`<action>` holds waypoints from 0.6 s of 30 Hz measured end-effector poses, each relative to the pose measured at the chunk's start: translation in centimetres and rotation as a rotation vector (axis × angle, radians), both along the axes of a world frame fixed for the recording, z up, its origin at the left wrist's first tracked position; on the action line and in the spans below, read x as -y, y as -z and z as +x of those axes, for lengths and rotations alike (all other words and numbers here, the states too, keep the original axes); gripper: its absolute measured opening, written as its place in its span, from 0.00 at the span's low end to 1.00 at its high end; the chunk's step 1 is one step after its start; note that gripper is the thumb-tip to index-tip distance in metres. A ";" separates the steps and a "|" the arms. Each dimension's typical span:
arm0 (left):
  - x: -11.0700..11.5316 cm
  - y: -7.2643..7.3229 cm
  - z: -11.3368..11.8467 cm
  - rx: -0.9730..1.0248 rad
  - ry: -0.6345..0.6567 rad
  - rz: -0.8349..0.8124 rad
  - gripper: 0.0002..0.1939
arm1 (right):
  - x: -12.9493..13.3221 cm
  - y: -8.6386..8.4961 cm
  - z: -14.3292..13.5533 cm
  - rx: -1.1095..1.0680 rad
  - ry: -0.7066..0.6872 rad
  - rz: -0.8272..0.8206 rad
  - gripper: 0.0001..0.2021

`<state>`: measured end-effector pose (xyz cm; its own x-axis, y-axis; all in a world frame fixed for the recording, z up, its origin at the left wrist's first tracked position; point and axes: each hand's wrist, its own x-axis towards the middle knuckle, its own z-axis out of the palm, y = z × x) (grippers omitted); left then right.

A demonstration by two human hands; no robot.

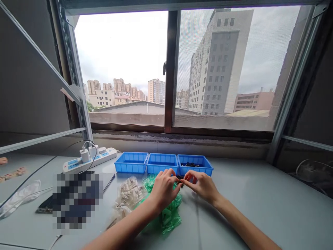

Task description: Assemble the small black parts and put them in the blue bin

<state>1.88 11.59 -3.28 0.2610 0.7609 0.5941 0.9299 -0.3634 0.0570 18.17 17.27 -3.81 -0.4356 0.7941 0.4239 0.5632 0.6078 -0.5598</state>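
Note:
My left hand (164,189) and my right hand (202,185) meet in front of the blue bins, each with thumb and fingers pinched together. Whatever sits between their fingertips is too small to make out. Small dark pieces (181,185) lie right beside the fingertips. Under and around my left hand spreads a pile of green plastic bags (170,220). To its left are clear plastic bags (130,191). Dark small parts (191,165) lie in the right blue bin (208,171), just beyond my right hand.
Two more blue bins, the middle one (156,169) and the left one (130,168), stand in the row. A white power strip (104,158) with plugs and cables is at back left. A pixelated dark device (78,198) lies left. Metal shelf posts frame the window.

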 end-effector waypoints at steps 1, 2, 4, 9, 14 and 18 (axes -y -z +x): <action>0.0 0.0 0.0 0.002 -0.006 -0.016 0.05 | 0.0 0.1 0.0 0.003 -0.024 0.000 0.15; 0.1 -0.1 0.0 0.002 -0.011 -0.031 0.05 | 0.1 0.1 -0.1 0.007 -0.055 0.000 0.17; 0.1 -0.1 0.0 -0.003 -0.016 -0.056 0.05 | 0.1 0.2 -0.1 0.004 -0.105 0.005 0.18; 0.2 -0.4 0.2 -0.005 -0.002 -0.054 0.03 | 0.2 0.2 -0.2 -0.042 -0.116 0.062 0.21; 0.2 -0.6 0.2 0.019 -0.006 -0.024 0.03 | 0.0 0.3 -0.2 -0.088 -0.140 0.101 0.22; 0.3 -0.8 0.2 0.017 -0.016 -0.067 0.03 | 0.0 0.7 -0.4 -0.097 -0.171 0.104 0.22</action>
<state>2.07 11.29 -2.51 0.2385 0.8030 0.5462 0.9344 -0.3430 0.0963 17.75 17.30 -4.49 -0.5135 0.6621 0.5459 0.3934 0.7470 -0.5359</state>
